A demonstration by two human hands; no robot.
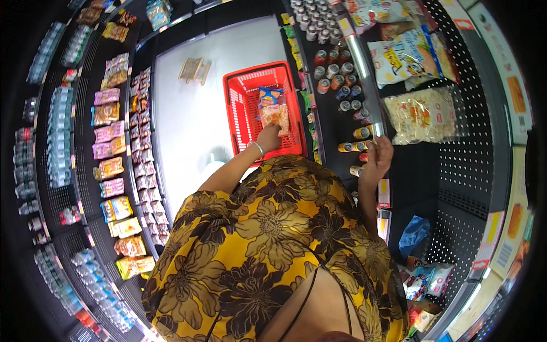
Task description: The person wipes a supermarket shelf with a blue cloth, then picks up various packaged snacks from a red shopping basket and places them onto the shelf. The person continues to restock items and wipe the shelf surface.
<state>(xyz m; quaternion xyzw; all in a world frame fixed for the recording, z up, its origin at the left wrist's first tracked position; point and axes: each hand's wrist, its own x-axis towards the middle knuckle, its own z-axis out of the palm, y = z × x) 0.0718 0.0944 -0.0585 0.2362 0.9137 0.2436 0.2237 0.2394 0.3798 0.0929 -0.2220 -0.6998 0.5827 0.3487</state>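
Over the red plastic shopping basket (227,102) on the floor, my left hand (269,137) reaches down, a light bracelet at its wrist. Its fingers are on the lower part of a clear snack bag (275,114) with orange print. Behind that bag, a blue snack packet (270,95) lies in the basket. My right hand (379,156) is raised to the right, its fingers curled at the metal front edge of a shelf (363,68). Near it on that shelf lies a large clear bag of pale puffed snacks (421,114).
Drink cans (337,81) stand on the lower right shelf, below the snack bags (404,55). Left shelves hold water bottles (60,137) and snack packets (109,132). A small wooden stand (193,70) is on the white floor (188,124). A crumpled blue bag (414,236) lies at right.
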